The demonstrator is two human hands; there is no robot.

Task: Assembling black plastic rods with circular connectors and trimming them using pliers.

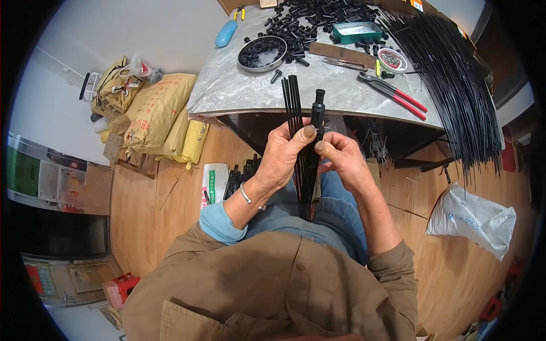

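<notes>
- A person in a brown buttoned jacket (250, 273) sits with blue denim legs (343, 213) facing the table.
- The left hand (280, 152) is clamped around a bundle of thin, straight black rods (292, 102), its thumb pressed against a black, stepped tubular fitting (318, 112); its other fingers are mostly hidden.
- The right hand (344, 162) has thumb and forefinger pinched together on the fitting's lower part. The fitting stands nearly upright between the hands, just right of the bundle's upper ends, before the table's near edge.
- On the floor to the right lies a crumpled white plastic bag (472, 220); to the left, full yellow-brown sacks (162, 111) are stacked.
- On the grey marble-patterned table (219, 85), red-handled metal pliers (395, 96) lie near the right side, and a large sheaf of long black rods (455, 91) hangs over the right edge.
- Farther left sits a round, shallow metal tray (261, 69) of small black parts.
- Farther still, a green rectangular tray (359, 40) stands beside a heaped pile of black plastic pieces (307, 25).
</notes>
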